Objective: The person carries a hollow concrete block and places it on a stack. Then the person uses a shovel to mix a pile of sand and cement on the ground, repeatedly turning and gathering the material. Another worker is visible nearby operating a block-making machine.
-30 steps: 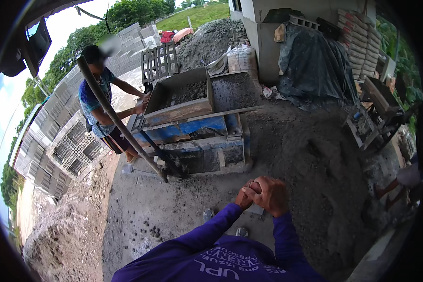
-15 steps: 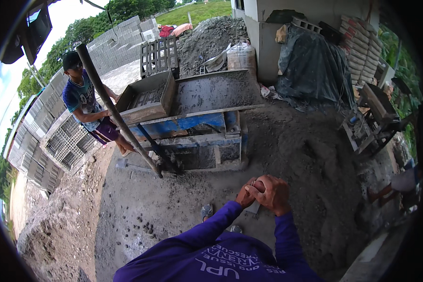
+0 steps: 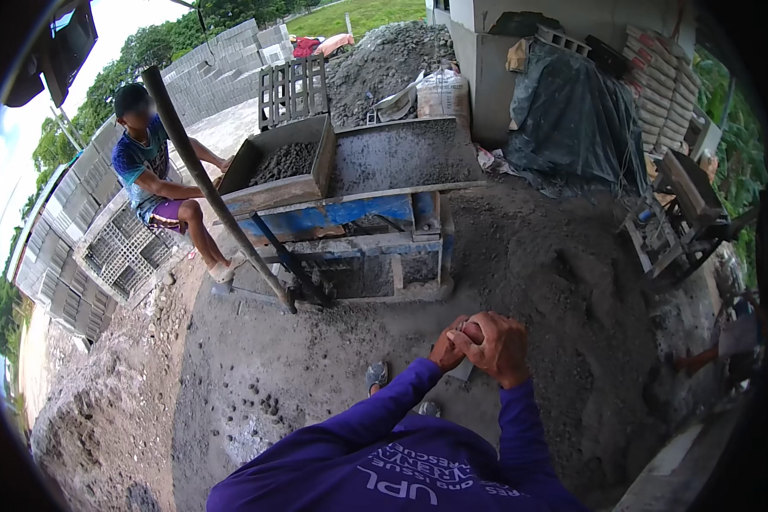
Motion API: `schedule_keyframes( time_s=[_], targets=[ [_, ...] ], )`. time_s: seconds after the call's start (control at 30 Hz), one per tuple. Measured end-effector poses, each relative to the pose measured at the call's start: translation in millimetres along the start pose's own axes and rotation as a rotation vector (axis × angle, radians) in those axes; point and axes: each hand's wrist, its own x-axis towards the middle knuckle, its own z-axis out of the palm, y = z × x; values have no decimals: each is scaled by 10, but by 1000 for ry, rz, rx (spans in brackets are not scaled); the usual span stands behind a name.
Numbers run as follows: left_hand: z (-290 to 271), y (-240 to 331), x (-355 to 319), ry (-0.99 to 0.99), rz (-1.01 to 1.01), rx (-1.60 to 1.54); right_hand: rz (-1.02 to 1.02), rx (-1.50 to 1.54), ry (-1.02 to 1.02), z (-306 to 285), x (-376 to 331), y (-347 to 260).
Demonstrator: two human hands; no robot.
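My left hand and my right hand are closed together in front of my body, the fingers overlapping. Between them shows the rounded end of what looks like an upright shovel handle, seen almost end-on. Just below my hands a bit of flat grey blade shows; the rest is hidden. Ahead stands a blue, mortar-caked block-making machine. On its left end sits a box-shaped hopper with dark, crumbly concrete mix inside. A co-worker at the far left has hands at the hopper's side.
A long lever pole slants across the machine's left end. Damp mix is heaped on the right. Behind are a gravel pile, stacked blocks, a dark tarp and piled cement sacks. Another person's arm shows far right.
The hopper, earlier showing a grid of slots inside, now shows a heap of mix. The co-worker has bent and raised a leg beside the pole. My hands keep their grip.
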Motion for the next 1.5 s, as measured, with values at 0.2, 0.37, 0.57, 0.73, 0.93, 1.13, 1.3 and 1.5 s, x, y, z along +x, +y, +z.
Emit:
schedule_keyframes(
  time_s=[0.2,0.37,0.57,0.73,0.93,1.13,1.3,1.5],
  targets=[
    [30,40,-19,16,6,-23,46,16,-59,-41,-20,-14],
    [48,68,-4,27,19,-34,20,24,4,-57,5,-14],
    [66,87,12,66,21,-46,68,53,-3,-40,35,-43],
    [70,3,79,5,35,-117,88,55,-45,-50,50,-27],
    [65,-42,59,17,7,-154,105,61,-61,-33,71,-75],
    [37,-123,36,17,5,-228,123,59,-85,-22,93,-144],
    [19,-31,32,8,-22,-180,116,37,-82,8,77,-131],
    [15,83,-7,66,38,-120,109,16,-104,17,68,-152]
  ],
)
